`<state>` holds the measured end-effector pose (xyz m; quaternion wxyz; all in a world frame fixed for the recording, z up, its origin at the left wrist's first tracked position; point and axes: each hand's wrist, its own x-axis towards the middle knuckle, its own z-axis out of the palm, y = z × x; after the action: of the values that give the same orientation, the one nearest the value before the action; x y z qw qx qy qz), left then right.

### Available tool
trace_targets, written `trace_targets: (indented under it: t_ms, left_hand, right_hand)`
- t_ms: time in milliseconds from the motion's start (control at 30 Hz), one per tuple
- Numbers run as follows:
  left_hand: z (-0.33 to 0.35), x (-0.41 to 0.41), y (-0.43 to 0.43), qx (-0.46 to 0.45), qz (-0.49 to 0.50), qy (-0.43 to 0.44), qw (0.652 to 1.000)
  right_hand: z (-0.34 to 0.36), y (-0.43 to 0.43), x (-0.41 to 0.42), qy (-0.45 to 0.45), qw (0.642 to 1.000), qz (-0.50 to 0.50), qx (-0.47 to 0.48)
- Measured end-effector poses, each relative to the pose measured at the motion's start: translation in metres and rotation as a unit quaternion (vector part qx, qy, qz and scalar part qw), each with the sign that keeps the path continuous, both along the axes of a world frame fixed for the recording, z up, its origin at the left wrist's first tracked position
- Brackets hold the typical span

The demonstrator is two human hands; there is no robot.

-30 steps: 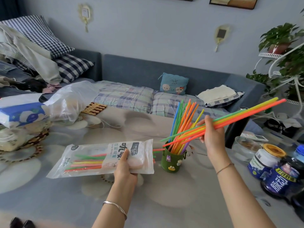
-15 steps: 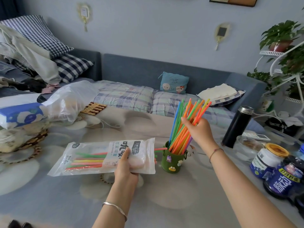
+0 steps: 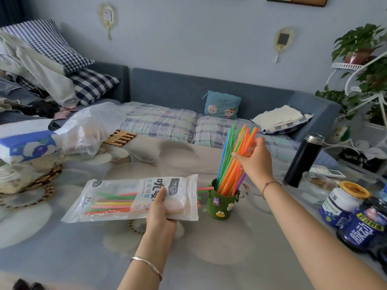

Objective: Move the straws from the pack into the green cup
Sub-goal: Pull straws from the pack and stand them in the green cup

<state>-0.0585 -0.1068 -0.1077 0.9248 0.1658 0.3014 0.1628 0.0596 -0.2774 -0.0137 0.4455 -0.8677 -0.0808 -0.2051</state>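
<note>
A clear plastic straw pack (image 3: 117,197) with white print lies just above the table, and my left hand (image 3: 161,212) grips its right half from below. Several coloured straws remain inside, their ends poking out of the open right end. Right of it stands the green cup (image 3: 221,206) with small cartoon charms, full of upright coloured straws (image 3: 232,164). My right hand (image 3: 254,159) is up among the upper parts of those straws, fingers curled round some of them.
A black flask (image 3: 303,160), a glass bowl (image 3: 316,187) and dark blue jars (image 3: 343,204) crowd the table's right side. A tissue pack (image 3: 27,145), a clear bag (image 3: 92,126) and a wooden trivet (image 3: 121,138) lie at the left. A sofa runs behind.
My right hand swung a bundle of straws from lying level to the right up to vertical and lowered them into the green cup. The left hand and pack stayed put.
</note>
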Motion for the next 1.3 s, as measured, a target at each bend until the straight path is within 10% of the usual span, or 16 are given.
trace_targets:
  t_ms: [500, 933, 1100, 1300]
  left_hand:
    - [0.006, -0.005, -0.005, -0.007, 0.001, -0.001, 1.0]
    - [0.009, -0.006, -0.011, 0.018, -0.019, -0.005, 1.0]
    - [0.006, -0.004, -0.002, 0.015, -0.004, -0.017, 1.0]
    - [0.007, -0.003, -0.02, 0.021, -0.037, 0.008, 0.999]
  right_hand:
    - [-0.049, 0.018, -0.061, 0.033, 0.943, 0.045, 0.328]
    - [-0.09, 0.039, -0.082, 0.081, 0.933, 0.166, 0.31]
    - [-0.073, 0.009, -0.072, 0.089, 0.852, 0.097, 0.507]
    - [-0.085, 0.037, -0.082, 0.13, 0.903, 0.172, 0.372]
